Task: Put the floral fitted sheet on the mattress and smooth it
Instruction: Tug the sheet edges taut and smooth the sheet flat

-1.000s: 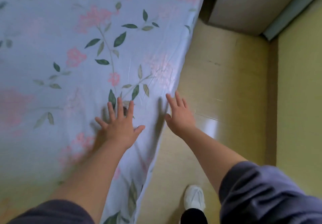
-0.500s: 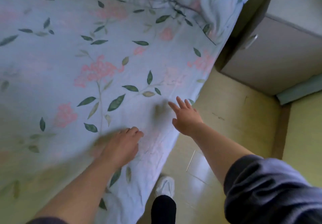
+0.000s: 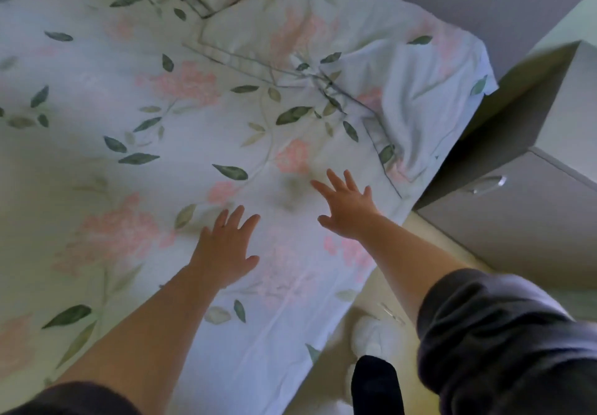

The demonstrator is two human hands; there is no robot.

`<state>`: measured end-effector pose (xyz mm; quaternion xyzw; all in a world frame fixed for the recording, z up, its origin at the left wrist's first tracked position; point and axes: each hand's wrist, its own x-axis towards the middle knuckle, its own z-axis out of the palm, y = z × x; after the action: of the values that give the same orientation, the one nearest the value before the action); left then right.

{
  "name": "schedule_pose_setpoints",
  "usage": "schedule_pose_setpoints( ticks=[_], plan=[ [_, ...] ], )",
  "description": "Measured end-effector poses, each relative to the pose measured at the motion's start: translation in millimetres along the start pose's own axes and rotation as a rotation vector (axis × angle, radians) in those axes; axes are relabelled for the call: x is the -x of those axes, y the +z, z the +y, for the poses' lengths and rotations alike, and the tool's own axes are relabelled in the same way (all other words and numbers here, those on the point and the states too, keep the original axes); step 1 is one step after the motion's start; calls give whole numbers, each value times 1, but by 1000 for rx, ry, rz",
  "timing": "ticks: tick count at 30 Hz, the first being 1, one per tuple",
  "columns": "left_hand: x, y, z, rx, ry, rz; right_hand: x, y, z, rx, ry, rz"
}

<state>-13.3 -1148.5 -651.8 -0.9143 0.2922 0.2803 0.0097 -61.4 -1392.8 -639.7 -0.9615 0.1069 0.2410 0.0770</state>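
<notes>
The floral fitted sheet [image 3: 135,169], pale blue with pink flowers and green leaves, covers the mattress and fills the left and middle of the head view. My left hand [image 3: 226,250] lies flat on it, fingers spread. My right hand [image 3: 347,208] is also flat with straight fingers, resting on the sheet close to the mattress's right edge. Toward the far right corner [image 3: 420,107] the sheet is bunched and wrinkled, with dark seam lines showing. The mattress itself is hidden under the sheet.
A grey bedside cabinet [image 3: 523,201] with a metal drawer handle stands right of the bed's far corner. A yellowish floor strip [image 3: 429,243] runs along the bed's right side. My white slipper [image 3: 371,337] and dark trouser leg are beside the bed.
Both hands have slid forward along the sheet toward the far right corner, and the view has moved up the bed. The wrinkled corner and the cabinet have come more fully into view.
</notes>
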Motion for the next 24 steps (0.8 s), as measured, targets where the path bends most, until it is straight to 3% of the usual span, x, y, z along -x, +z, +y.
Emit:
schedule_pose_setpoints(
  ticks=[3,6,12,17,21,24],
  plan=[
    [-45,-12,8,13,-112,-34,-46,-11,27,64,-94,-36],
    [-116,-11,47,177,-233,-67,-92,-14,88,213,-162,-139],
    [-169,5,133,260,-466,-97,-100,3,151,323,-240,-236],
    [-139,16,175,139,-233,-288,-71,-6,172,368,-180,-375],
    [-107,4,182,106,161,-488,-49,-28,163,470,-74,-571],
    [-73,-1,163,215,184,-605,-32,-42,141,473,57,-807]
  ],
)
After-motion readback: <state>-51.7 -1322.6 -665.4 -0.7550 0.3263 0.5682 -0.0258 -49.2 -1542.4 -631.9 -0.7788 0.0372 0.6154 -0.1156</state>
